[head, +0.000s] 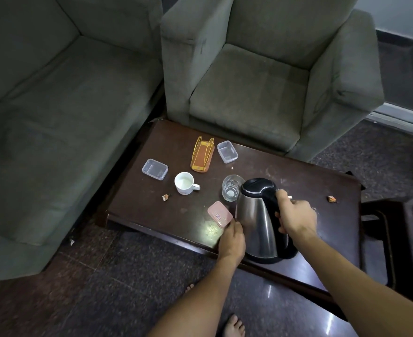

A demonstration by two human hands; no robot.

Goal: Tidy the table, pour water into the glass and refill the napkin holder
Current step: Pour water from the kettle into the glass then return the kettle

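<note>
From my seat, the kettle point(256, 224) is the piece to respect. I judge it heavy if full, with weight that shifts as it tips. Its polished steel body looks slippery and may be hot, so the black handle is the place to hold it. My right hand point(296, 216) is already there, fingers wrapped round the handle at the kettle's 3 o'clock side. My left hand point(232, 239) sits at its 9 o'clock flank, fingertips down by the corner of a pink lid point(219, 213). I cannot tell whether it pinches that lid or only steadies.

The kettle is a steel cone with a black lid and base. It stands at the near edge of the table point(297, 181), toward 6 o'clock. I cannot tell whether its base is off the wood.

The glass point(231, 188) stands just beside the spout, at the kettle's 11 o'clock. It is clear, upright and looks empty, and it is thin and light enough to tip if the spout knocks it.

The napkin holder point(202, 154), yellow wire, stands bare at 12 o'clock from the mug point(184, 183).
</note>
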